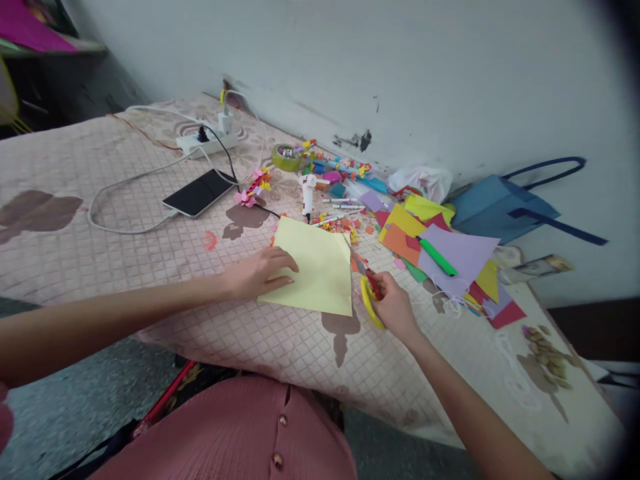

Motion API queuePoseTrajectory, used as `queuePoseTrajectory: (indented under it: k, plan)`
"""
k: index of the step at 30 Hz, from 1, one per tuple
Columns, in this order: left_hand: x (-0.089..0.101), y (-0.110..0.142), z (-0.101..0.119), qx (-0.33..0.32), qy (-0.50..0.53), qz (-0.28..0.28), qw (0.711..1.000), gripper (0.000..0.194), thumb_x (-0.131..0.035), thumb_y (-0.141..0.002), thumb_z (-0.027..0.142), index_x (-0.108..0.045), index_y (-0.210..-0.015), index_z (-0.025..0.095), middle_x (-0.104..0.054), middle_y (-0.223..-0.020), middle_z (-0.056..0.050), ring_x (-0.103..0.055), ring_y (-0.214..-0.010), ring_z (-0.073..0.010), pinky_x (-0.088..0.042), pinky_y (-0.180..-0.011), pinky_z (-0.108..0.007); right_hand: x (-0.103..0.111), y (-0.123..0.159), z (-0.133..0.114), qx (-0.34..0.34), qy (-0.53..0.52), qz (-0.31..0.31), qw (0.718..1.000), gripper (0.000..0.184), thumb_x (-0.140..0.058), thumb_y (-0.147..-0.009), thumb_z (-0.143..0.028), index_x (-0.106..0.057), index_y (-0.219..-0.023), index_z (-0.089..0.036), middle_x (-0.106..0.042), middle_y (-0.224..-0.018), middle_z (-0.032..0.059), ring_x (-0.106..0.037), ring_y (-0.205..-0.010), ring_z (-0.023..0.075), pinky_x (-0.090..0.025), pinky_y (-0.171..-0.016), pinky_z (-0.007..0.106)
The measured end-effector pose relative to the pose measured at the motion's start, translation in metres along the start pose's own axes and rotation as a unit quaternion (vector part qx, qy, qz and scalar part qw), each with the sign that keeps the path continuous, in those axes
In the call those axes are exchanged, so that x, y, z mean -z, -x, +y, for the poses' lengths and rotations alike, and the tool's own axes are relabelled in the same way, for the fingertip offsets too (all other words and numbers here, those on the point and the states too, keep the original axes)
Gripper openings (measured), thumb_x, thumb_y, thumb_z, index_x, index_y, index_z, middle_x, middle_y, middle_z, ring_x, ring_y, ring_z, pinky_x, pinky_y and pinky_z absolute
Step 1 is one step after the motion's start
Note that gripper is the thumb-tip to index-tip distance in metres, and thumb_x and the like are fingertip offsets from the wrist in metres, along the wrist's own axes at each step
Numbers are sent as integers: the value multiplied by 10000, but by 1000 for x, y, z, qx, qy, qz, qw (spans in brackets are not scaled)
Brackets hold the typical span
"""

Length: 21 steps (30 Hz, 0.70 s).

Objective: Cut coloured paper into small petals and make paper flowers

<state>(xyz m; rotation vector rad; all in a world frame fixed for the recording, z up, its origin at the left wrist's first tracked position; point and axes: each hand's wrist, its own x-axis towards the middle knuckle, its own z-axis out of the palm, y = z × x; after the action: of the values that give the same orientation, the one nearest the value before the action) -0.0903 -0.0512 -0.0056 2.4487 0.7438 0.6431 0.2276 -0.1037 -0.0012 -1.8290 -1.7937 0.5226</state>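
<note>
A pale yellow sheet of paper (317,280) lies on the patterned tablecloth in front of me. My left hand (263,272) rests on its left side, thumb and fingers apart on the paper. Closed around the handles of a pair of scissors (371,300), red and yellow, is my right hand (394,308). The blades point up and left and meet the sheet's upper right edge, where a narrow strip stands partly separate. Beyond the paper's top edge is a white glue gun (308,195), with small paper scraps (345,229) scattered beside it.
A phone (200,193) on a charging cable and a power strip (207,143) lie at left. Green tape (287,159) and decorated sticks (340,164) are near the wall. Coloured papers (460,250), a green cutter (437,257) and a blue bag (500,210) occupy the right.
</note>
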Motion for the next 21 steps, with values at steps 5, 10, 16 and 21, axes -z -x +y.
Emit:
queuePoseTrajectory:
  k: [5,10,16,21]
  plan:
    - [-18,-18,28,61,-64,-40,995,259,-616,-796,303,-582,-1012,166,-602,-995,-97,-590,-886,-227,-454,-766,-330,-10,-50,22,-15,-39,48,998,366,-633,-712,-421,-510,-967,-190,-698,-931,89,-663,-802,226,-506,-670,343]
    - [-24,-31,35,115,-68,-86,987,182,-663,-723,233,-594,-883,177,-621,-938,-64,-580,-862,-222,-427,-746,-318,-35,-84,14,-21,-48,74,996,347,-645,-679,-396,-527,-931,-188,-700,-867,68,-659,-760,220,-500,-666,337]
    - [-24,-33,33,126,-52,-88,987,62,-622,-712,194,-572,-747,184,-626,-823,-28,-577,-762,-185,-407,-651,-269,-50,-94,-4,-14,-71,94,993,300,-641,-672,-327,-548,-927,-199,-695,-859,55,-649,-782,228,-493,-674,337]
    - [-24,-35,42,135,36,-51,989,50,-609,-729,218,-575,-737,182,-628,-810,-27,-569,-731,-172,-413,-637,-260,-30,-101,9,-44,-131,101,985,324,-673,-711,-276,-551,-994,-172,-681,-871,44,-644,-765,208,-522,-669,333]
